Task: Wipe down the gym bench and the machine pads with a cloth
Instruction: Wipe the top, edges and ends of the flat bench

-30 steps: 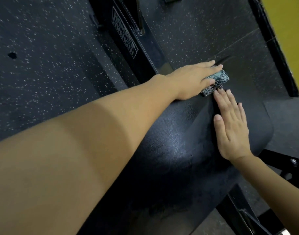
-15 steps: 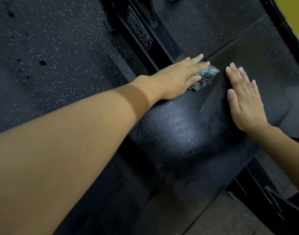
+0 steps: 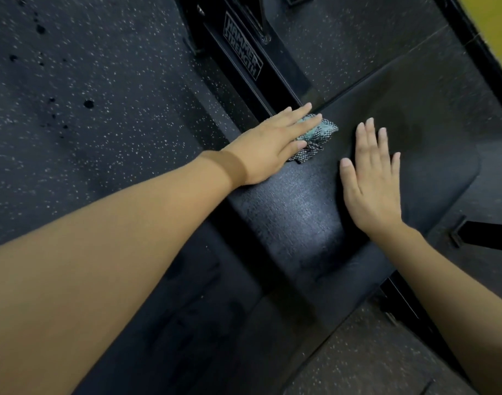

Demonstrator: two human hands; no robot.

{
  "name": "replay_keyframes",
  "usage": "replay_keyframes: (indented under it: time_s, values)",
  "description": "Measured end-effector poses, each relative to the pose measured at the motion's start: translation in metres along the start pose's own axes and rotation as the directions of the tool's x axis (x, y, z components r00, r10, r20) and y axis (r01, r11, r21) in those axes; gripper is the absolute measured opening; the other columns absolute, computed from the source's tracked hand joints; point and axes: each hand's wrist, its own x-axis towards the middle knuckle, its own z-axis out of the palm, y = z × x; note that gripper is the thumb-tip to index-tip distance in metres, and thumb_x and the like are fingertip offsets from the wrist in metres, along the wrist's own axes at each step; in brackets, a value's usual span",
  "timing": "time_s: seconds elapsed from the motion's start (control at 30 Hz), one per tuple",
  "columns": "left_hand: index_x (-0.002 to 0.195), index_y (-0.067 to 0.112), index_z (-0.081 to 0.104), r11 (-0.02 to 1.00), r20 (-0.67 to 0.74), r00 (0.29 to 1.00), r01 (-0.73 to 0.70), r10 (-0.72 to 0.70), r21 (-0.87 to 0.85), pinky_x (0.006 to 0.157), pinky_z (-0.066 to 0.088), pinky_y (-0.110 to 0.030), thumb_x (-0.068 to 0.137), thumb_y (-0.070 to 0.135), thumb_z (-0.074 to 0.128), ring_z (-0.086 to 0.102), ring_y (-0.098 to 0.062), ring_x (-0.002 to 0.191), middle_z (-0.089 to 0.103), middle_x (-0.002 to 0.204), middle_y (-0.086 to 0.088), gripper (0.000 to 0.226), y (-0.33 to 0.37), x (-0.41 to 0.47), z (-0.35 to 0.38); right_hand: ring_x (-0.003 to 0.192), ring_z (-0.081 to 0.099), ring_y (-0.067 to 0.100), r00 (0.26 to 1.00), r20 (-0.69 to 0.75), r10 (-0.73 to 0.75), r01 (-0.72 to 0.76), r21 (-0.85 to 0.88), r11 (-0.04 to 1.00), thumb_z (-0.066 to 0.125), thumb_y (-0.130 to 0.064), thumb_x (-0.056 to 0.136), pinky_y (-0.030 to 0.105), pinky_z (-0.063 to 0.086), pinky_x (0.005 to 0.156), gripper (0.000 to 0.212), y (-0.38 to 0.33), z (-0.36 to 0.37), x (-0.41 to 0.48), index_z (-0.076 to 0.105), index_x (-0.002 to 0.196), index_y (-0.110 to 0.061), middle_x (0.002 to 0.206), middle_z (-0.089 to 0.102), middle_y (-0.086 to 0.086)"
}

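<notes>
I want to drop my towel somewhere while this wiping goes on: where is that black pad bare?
The pad is bare beyond the right hand, out to its rounded edge, and on the shiny stretch between the two wrists. It is crowded where the left hand presses the cloth at the pad's edge, close to the right hand.

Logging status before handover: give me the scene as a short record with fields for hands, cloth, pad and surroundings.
left hand: flat, straight fingers pressing the cloth down
right hand: flat on the pad, holding nothing, apart from the cloth
cloth: bunched, checked teal, at the pad edge nearest the frame
pad: black, textured, sheen near its middle
frame: black, Hammer Strength label, beside the pad
floor: dark speckled rubber
</notes>
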Motion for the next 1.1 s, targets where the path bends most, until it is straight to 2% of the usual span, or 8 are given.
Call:
replay_keyframes:
  time_s: [0.13, 0.3, 0.4, 0.5, 0.6, 0.7, 0.93, 1.1]
  values:
    - [0.157, 0.021, 0.024, 1.000, -0.024, 1.000, -0.003, 0.002, -0.015, 0.117, 0.002, -0.017, 0.108, 0.020, 0.037, 0.004, -0.019, 0.154, 0.011, 0.167, 0.001, 0.050, -0.008, -0.029, 0.002, 0.153, -0.006, 0.019, 0.998, 0.037, -0.055, 0.056, -0.009, 0.998, 0.015, -0.043, 0.099, 0.048, 0.000, 0.123, 0.066, -0.031, 0.004, -0.034, 0.009, 0.159, -0.016, 0.167, 0.001, -0.002]
    - [0.156, 0.025, 0.023, 0.998, -0.021, 0.998, 0.057, -0.058, -0.033, 0.105, -0.007, 0.001, 0.107, 0.017, 0.039, 0.002, -0.014, 0.153, 0.008, 0.166, 0.007, 0.051, -0.015, -0.067, 0.002, 0.153, -0.008, 0.011, 0.988, 0.086, -0.132, 0.134, -0.015, 0.991, 0.019, -0.038, 0.101, 0.040, -0.005, 0.124, 0.062, -0.081, 0.015, -0.078, 0.009, 0.159, -0.017, 0.166, 0.000, -0.005]
    - [0.156, 0.028, 0.022, 0.999, -0.017, 0.999, 0.037, -0.038, -0.035, 0.117, 0.005, -0.014, 0.107, 0.021, 0.038, 0.000, -0.012, 0.153, 0.006, 0.166, 0.009, 0.052, -0.020, -0.093, -0.001, 0.152, -0.009, 0.006, 0.991, 0.090, -0.102, 0.103, -0.017, 0.994, 0.020, -0.036, 0.099, 0.038, -0.005, 0.124, 0.064, -0.092, 0.019, -0.084, 0.009, 0.159, -0.018, 0.166, 0.000, -0.008]
    - [0.157, 0.026, 0.021, 0.999, -0.009, 0.999, 0.034, -0.035, -0.004, 0.119, 0.020, -0.031, 0.107, 0.022, 0.037, 0.001, -0.015, 0.154, 0.004, 0.167, 0.006, 0.052, -0.022, -0.104, -0.004, 0.152, -0.007, 0.006, 0.992, 0.081, -0.092, 0.094, -0.028, 0.995, 0.021, -0.034, 0.098, 0.038, -0.005, 0.124, 0.064, -0.093, 0.019, -0.083, 0.009, 0.159, -0.019, 0.166, 0.001, -0.009]
    - [0.159, 0.026, 0.012, 0.998, 0.034, 0.998, 0.055, -0.056, 0.014, 0.125, 0.007, -0.035, 0.108, 0.021, 0.033, -0.006, -0.013, 0.153, -0.005, 0.167, 0.006, 0.054, -0.021, -0.093, -0.003, 0.152, -0.005, 0.006, 0.994, 0.075, -0.083, 0.085, -0.025, 0.996, 0.023, -0.034, 0.098, 0.037, -0.005, 0.124, 0.064, -0.094, 0.019, -0.083, 0.012, 0.159, -0.020, 0.166, 0.003, -0.009]
    - [0.158, 0.027, 0.006, 0.993, 0.066, 0.993, 0.089, -0.094, 0.079, 0.124, 0.000, -0.039, 0.109, 0.023, 0.028, -0.008, -0.013, 0.153, -0.010, 0.167, 0.007, 0.054, -0.019, -0.073, -0.002, 0.152, -0.003, 0.006, 0.995, 0.060, -0.076, 0.078, -0.021, 0.997, 0.025, -0.033, 0.098, 0.037, -0.003, 0.124, 0.063, -0.095, 0.018, -0.083, 0.015, 0.159, -0.019, 0.166, 0.006, -0.008]
    - [0.159, 0.025, 0.010, 0.997, 0.049, 0.997, 0.064, -0.062, -0.037, 0.124, 0.008, -0.043, 0.109, 0.024, 0.029, -0.001, -0.014, 0.154, -0.003, 0.168, 0.004, 0.053, -0.013, -0.047, -0.003, 0.152, 0.000, 0.006, 0.997, 0.047, -0.065, 0.065, 0.009, 0.998, 0.027, -0.032, 0.098, 0.038, -0.002, 0.124, 0.062, -0.096, 0.018, -0.083, 0.020, 0.158, -0.020, 0.165, 0.010, -0.009]
    - [0.158, 0.030, 0.007, 0.998, 0.114, 0.992, 0.039, -0.045, 0.053, 0.125, 0.003, -0.037, 0.109, 0.022, 0.028, -0.005, -0.011, 0.153, -0.007, 0.167, 0.010, 0.054, -0.021, -0.065, -0.005, 0.152, 0.002, 0.007, 0.997, 0.038, -0.067, 0.067, 0.012, 0.998, 0.028, -0.031, 0.098, 0.037, -0.001, 0.124, 0.061, -0.096, 0.017, -0.083, 0.021, 0.158, -0.019, 0.165, 0.012, -0.009]
